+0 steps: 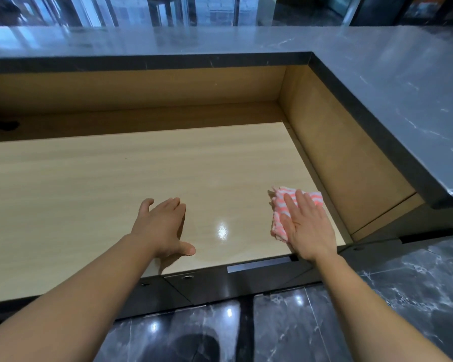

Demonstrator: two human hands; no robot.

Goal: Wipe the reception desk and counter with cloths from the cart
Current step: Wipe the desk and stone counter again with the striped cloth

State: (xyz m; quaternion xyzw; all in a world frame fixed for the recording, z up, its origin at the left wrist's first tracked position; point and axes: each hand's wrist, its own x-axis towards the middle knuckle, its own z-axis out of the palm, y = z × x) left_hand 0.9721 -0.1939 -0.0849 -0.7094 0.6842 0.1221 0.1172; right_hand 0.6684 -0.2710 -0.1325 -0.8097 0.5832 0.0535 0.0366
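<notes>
A pink-and-white striped cloth (281, 215) lies folded on the light wooden reception desk (115, 184), near its right front corner. My right hand (307, 226) presses flat on the cloth with straight fingers. My left hand (165, 226) hovers just over or rests on the desk about a hand's width to the left, fingers straight, holding nothing. A raised dark marble counter (377, 82) wraps round the desk at the back and on the right.
Wooden side walls (338, 152) rise from the desk to the counter at the back and right. A dark object (0, 125) sits in shadow at the far left. Dark drawer fronts (207, 286) run below the desk edge, above glossy marble floor tiles (403, 296).
</notes>
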